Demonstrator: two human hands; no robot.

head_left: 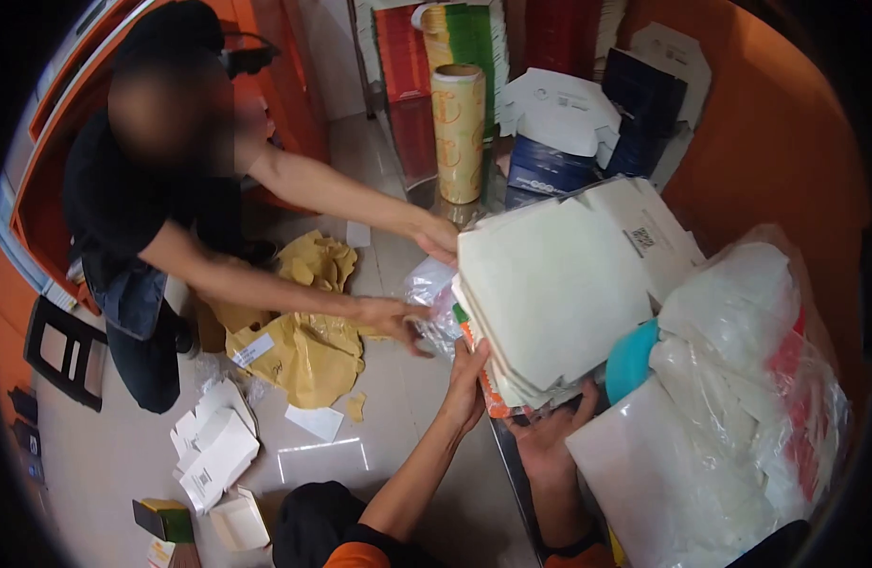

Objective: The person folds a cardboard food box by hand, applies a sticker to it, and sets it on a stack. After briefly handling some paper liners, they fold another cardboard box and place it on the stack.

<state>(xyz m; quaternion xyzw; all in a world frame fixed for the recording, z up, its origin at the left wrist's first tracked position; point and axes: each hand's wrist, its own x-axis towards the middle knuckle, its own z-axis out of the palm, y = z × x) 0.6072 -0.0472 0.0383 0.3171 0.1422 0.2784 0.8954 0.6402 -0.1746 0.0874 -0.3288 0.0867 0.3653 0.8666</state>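
Note:
A thick stack of flat white cardboard sheets [554,293] lies tilted at the centre right, with orange and green edges showing beneath. My left hand [466,386] grips the stack's lower left corner, thumb along its side. Under the front edge is my right hand [552,437], palm up with fingers spread, touching the stack from below. A co-worker's two hands reach in from the left: one [436,237] at the stack's upper left edge, the other [393,320] beside a clear plastic wrap [434,298].
Right of the stack are plastic bags [739,379] and a teal roll [631,362]. Behind stand a patterned film roll [458,133] and blue boxes [550,168]. Crumpled brown paper [303,350] and white cartons [216,445] lie on the floor. The co-worker [142,180] crouches at left.

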